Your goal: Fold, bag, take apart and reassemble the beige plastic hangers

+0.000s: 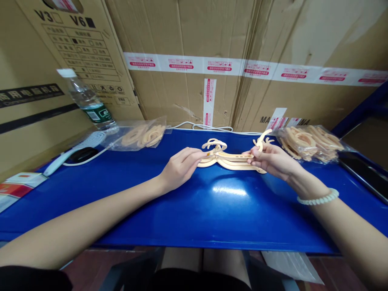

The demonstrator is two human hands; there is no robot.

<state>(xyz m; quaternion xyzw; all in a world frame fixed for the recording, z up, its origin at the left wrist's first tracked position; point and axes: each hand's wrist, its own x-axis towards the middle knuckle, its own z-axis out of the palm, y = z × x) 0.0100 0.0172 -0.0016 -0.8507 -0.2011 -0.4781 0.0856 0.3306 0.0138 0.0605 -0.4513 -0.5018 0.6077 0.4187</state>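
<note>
A light wooden assembly of curved, flat-cut pieces (235, 165) is held just above the blue table in front of me. It has a slotted bar along its length, a looped piece at its left end and a thin curved upright at its right end. My left hand (180, 166) is closed with its fingertips on the left end, by the loop; a small amber spot shows at the fingertips. My right hand (277, 161) pinches the right end, at the foot of the upright piece. A small branched wooden piece shows behind my right fingers.
Plastic bags of wooden pieces lie at the back left (145, 135) and back right (312, 141). On the left are a water bottle (91, 103), a pale hairbrush (75, 149) and a black mouse (84, 153). A phone (365, 173) lies far right. Cardboard boxes (182, 36) wall the back.
</note>
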